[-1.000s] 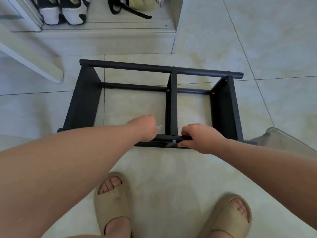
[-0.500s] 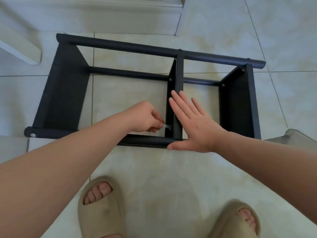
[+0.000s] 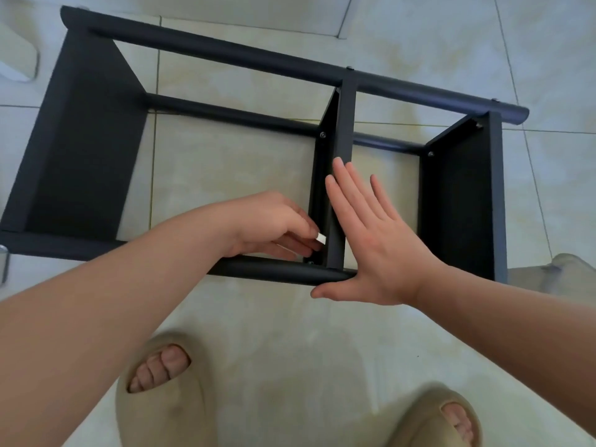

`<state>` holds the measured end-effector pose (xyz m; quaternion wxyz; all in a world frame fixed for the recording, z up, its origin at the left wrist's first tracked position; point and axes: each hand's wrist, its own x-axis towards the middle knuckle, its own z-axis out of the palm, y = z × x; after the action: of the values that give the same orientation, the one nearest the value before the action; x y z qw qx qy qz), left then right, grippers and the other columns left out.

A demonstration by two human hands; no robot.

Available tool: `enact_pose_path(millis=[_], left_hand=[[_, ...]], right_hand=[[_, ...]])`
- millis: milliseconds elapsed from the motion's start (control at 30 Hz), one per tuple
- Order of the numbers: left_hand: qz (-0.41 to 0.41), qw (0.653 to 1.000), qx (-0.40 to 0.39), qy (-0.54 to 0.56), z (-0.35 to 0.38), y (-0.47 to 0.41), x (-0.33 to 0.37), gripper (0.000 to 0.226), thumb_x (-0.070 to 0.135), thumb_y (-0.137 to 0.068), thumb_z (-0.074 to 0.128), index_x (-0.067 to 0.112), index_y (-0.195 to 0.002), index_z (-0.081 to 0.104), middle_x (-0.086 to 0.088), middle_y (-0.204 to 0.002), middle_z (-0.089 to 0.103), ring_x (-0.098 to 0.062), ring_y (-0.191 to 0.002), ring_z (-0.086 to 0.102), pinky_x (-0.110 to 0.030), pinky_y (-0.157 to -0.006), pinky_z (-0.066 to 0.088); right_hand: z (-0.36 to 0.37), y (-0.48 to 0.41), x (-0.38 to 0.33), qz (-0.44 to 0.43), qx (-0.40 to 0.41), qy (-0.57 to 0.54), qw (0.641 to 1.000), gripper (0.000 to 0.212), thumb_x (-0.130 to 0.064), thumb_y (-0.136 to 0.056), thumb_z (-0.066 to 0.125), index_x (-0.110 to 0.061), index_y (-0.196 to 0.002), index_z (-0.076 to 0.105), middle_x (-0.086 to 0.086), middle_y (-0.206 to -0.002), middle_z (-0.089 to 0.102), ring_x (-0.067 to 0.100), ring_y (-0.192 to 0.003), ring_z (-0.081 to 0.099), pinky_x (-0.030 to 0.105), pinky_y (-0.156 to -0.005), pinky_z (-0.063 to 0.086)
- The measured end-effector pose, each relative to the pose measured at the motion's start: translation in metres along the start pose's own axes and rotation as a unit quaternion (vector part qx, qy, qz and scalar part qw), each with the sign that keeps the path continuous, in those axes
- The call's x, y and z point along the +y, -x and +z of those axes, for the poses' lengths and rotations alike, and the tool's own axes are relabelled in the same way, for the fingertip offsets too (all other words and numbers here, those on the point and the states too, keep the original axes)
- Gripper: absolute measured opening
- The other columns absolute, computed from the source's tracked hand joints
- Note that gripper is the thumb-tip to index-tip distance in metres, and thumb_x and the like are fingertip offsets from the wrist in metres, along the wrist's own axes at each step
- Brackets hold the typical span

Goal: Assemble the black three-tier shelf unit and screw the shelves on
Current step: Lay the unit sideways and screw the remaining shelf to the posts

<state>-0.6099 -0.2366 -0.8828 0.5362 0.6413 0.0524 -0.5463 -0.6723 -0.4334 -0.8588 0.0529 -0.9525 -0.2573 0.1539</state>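
The black shelf unit (image 3: pixel 84 140) lies on its side on the tiled floor, its three shelf panels standing upright between black round poles. My left hand (image 3: pixel 274 225) is inside the frame by the near pole (image 3: pixel 277 272), pinching a small white tool (image 3: pixel 321 237) against the left face of the middle shelf (image 3: pixel 345 124). My right hand (image 3: pixel 374 240) is flat with straight fingers, pressing the right face of that middle shelf, thumb over the near pole. Small screws show on the middle and right shelves (image 3: pixel 464 195).
My two feet in beige slippers (image 3: pixel 161 391) stand on the floor just in front of the unit. A white furniture leg (image 3: pixel 19 62) is at the far left. A clear plastic item (image 3: pixel 561 269) sits at the right edge, behind my right forearm.
A second ago both hands gripped the near pole. My right hand then opened flat against the middle shelf and my left hand brought the white tool to its lower corner. The view has moved closer.
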Motion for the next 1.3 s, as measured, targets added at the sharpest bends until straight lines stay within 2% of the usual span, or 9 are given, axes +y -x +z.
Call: enact_pose_path(millis=[133,300,400,467,567,667,967,1133,1300], left_hand=[[-0.038,0.996,-0.036,0.079,0.001,0.002,0.003,0.016,0.013,-0.097,0.057,0.006,-0.11,0.064,-0.01,-0.098,0.077,-0.02,-0.096,0.074,-0.029,-0.078,0.059],[-0.048,0.99,-0.042,0.126,0.0,0.003,0.005,0.01,0.017,-0.098,0.059,0.01,-0.099,0.064,-0.007,-0.091,0.077,-0.02,-0.096,0.074,-0.03,-0.082,0.059],[-0.035,0.993,-0.013,0.112,0.004,0.001,0.004,0.013,0.022,-0.095,0.065,0.011,-0.102,0.065,-0.002,-0.082,0.076,-0.015,-0.086,0.075,-0.027,-0.075,0.06],[-0.019,0.996,0.012,0.091,0.007,-0.001,0.003,0.021,0.025,-0.093,0.067,0.011,-0.109,0.065,-0.001,-0.086,0.075,-0.013,-0.083,0.074,-0.027,-0.071,0.058],[0.001,0.998,0.051,0.04,0.011,-0.003,0.004,0.022,0.027,-0.093,0.069,0.015,-0.11,0.067,0.001,-0.09,0.074,-0.01,-0.082,0.072,-0.027,-0.075,0.053],[0.014,0.996,0.079,0.046,0.013,-0.003,0.005,0.021,0.026,-0.091,0.071,0.016,-0.109,0.068,0.005,-0.086,0.074,-0.009,-0.08,0.07,-0.027,-0.076,0.052],[0.034,0.995,0.069,0.061,0.009,0.004,0.006,0.006,0.024,-0.092,0.069,0.019,-0.095,0.069,0.006,-0.08,0.075,-0.007,-0.075,0.071,-0.027,-0.075,0.052],[0.033,0.997,0.074,-0.018,0.009,0.004,0.005,0.005,0.025,-0.092,0.069,0.02,-0.094,0.071,0.005,-0.084,0.077,-0.003,-0.072,0.071,-0.025,-0.069,0.049],[0.028,0.997,0.077,0.002,0.011,0.003,0.007,0.012,0.025,-0.092,0.069,0.016,-0.1,0.068,0.005,-0.08,0.077,-0.002,-0.069,0.071,-0.024,-0.069,0.049]], right_hand=[[-0.001,0.0,-0.001,0.005,-0.001,-0.008,1.0,0.135,-0.092,-0.072,0.042,0.0,-0.159,-0.002,0.015,-0.167,-0.014,0.029,-0.155,-0.016,0.054,-0.125,0.004],[-0.001,-0.001,-0.001,0.004,-0.002,-0.011,1.0,0.133,-0.091,-0.073,0.043,-0.001,-0.159,-0.002,0.014,-0.168,-0.014,0.028,-0.155,-0.016,0.054,-0.125,0.005],[-0.002,-0.001,-0.001,0.007,-0.003,-0.009,1.0,0.133,-0.091,-0.073,0.044,-0.001,-0.159,-0.002,0.014,-0.168,-0.013,0.028,-0.155,-0.016,0.054,-0.125,0.005],[-0.003,-0.001,-0.001,0.008,-0.005,-0.009,1.0,0.133,-0.091,-0.073,0.043,-0.001,-0.159,-0.002,0.014,-0.168,-0.014,0.028,-0.155,-0.016,0.054,-0.125,0.004],[-0.004,-0.001,-0.002,0.009,-0.006,-0.005,1.0,0.132,-0.091,-0.074,0.042,-0.001,-0.159,-0.002,0.014,-0.168,-0.014,0.028,-0.155,-0.016,0.054,-0.125,0.005],[-0.004,-0.001,-0.002,0.01,-0.004,-0.002,1.0,0.132,-0.091,-0.074,0.041,-0.001,-0.159,-0.001,0.014,-0.168,-0.013,0.028,-0.155,-0.015,0.054,-0.125,0.006],[-0.003,-0.001,-0.002,0.009,0.0,-0.001,1.0,0.132,-0.091,-0.074,0.042,-0.001,-0.16,0.0,0.014,-0.168,-0.012,0.029,-0.155,-0.014,0.055,-0.125,0.008],[-0.003,-0.001,-0.002,0.01,0.0,-0.001,1.0,0.131,-0.091,-0.074,0.042,-0.001,-0.16,0.0,0.013,-0.168,-0.012,0.028,-0.155,-0.015,0.055,-0.125,0.007],[-0.003,-0.001,-0.002,0.009,0.003,-0.001,1.0,0.131,-0.091,-0.074,0.041,-0.001,-0.16,0.001,0.013,-0.168,-0.011,0.029,-0.155,-0.014,0.055,-0.125,0.008]])
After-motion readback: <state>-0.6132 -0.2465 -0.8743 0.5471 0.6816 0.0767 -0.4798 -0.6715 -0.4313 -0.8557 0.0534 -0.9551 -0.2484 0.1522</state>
